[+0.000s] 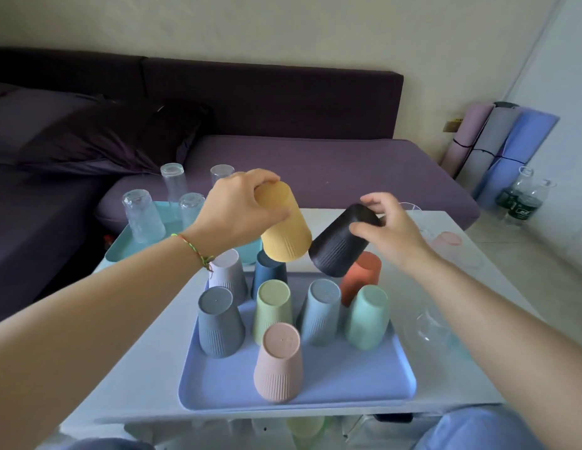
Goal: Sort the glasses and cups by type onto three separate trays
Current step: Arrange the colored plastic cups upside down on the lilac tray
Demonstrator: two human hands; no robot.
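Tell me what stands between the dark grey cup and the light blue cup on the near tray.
The yellow-green cup, upside down on the tray, stands between the dark grey cup and the light blue cup; the head view shows it.

Blue tray [348, 381]: back and middle crowded with upturned cups, grey cup [219, 323] at left through mint cup [369, 316] at right, narrow gaps only; yellow cup [284, 228] and black cup [338, 251], held aloft, close off the back row from above. Bare tray floor at front, either side of the lone pink cup [278, 362]. Bare table [146, 352] strip left of tray; clear glass [429, 329] just beside its right edge.
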